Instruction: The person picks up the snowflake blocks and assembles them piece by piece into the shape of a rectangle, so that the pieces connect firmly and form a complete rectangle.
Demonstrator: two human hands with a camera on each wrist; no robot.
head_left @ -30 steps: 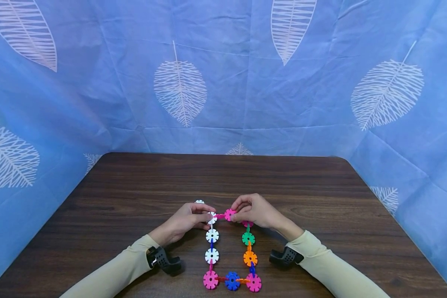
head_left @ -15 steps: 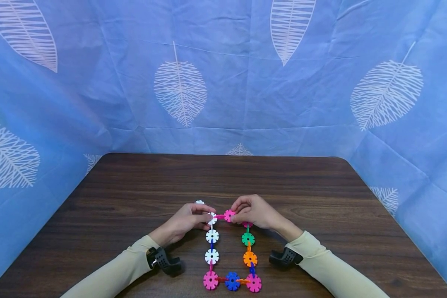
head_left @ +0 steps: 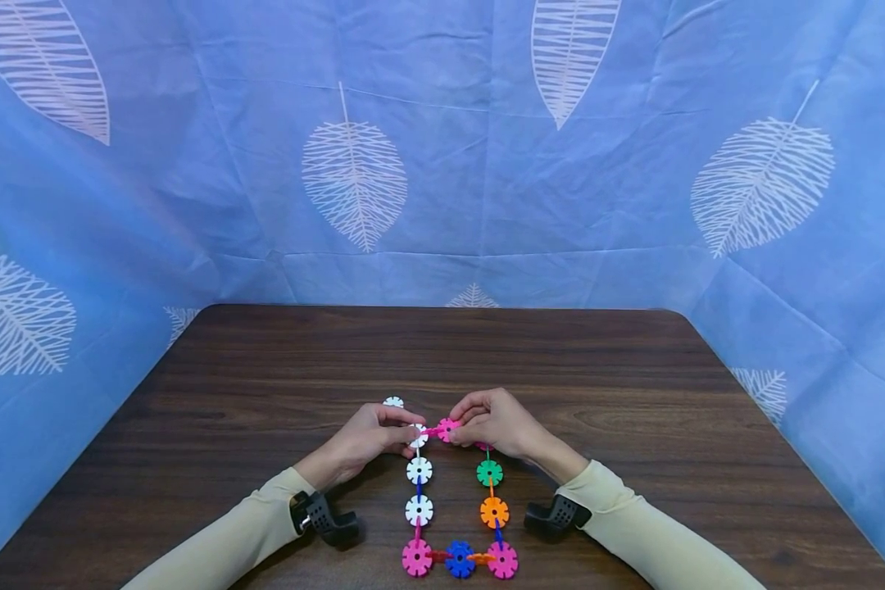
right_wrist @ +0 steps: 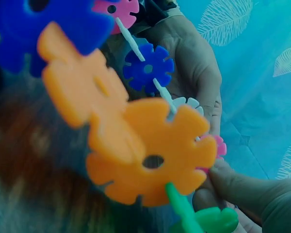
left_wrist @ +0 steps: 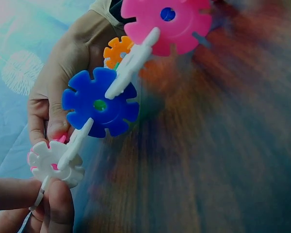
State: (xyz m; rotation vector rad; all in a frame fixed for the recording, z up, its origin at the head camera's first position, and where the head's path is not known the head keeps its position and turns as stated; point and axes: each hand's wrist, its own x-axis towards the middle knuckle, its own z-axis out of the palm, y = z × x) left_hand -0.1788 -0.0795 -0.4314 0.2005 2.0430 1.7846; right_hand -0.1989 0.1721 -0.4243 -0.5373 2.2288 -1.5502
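A ring of notched plastic flower discs, slotted together edge to edge, lies between the hands. My left hand [head_left: 357, 438] pinches a white disc [head_left: 418, 436] at the ring's far left corner; in the left wrist view thumb and finger close on a white piece at that disc [left_wrist: 51, 158]. My right hand [head_left: 507, 428] pinches a pink disc [head_left: 446, 429] along the far side. A pink link [head_left: 431, 431] bridges these two discs. Another pink disc at the far right corner is mostly hidden under the right hand.
The near side has a blue disc [head_left: 460, 560] between two pink corner discs [head_left: 416, 558]. Green [head_left: 490, 473] and orange [head_left: 494, 512] discs form the right side. A loose white disc [head_left: 393, 401] shows beyond the left hand on the brown table [head_left: 265, 352].
My right hand has shifted slightly left and nearer, bringing the pink disc closer to the white one. The left hand stays almost where it was, still holding the white disc.
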